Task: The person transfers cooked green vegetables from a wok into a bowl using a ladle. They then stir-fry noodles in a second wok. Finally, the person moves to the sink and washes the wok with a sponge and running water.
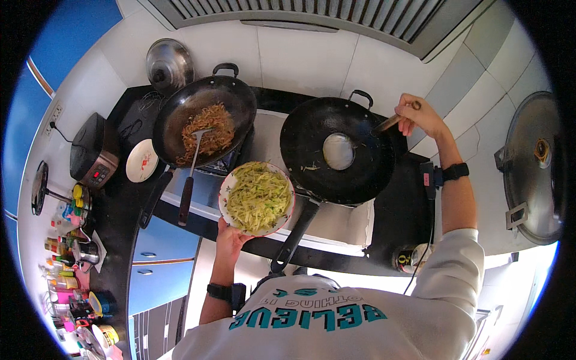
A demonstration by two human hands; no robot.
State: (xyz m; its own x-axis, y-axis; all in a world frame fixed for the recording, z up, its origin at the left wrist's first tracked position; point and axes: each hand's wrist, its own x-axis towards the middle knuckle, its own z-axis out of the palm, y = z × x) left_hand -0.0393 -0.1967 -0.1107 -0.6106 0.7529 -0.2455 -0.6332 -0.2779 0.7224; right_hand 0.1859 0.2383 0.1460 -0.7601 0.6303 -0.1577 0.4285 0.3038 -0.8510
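Observation:
My left hand [230, 239] grips the near rim of a red-edged plate [223, 215]. Finely shredded pale-green vegetable [258, 195] is heaped on it. The plate is held in front of the stove, just left of a black wok [301, 135]. My right hand [419, 115] holds a wooden-handled utensil [388, 123] slanting down to that wok's far right side; its head cannot be made out. A bright round patch [339, 151], perhaps liquid, shows at the wok's bottom, with a few pale shreds [309, 168] near it.
Left, a second wok [168, 114] contains browned shredded food [211, 123] and a metal spatula [186, 195]. Both wok handles jut towards me. A white plate [142, 160], a rice cooker [95, 150] and several condiment bottles [63, 258] line the left counter. A range hood [333, 18] hangs above.

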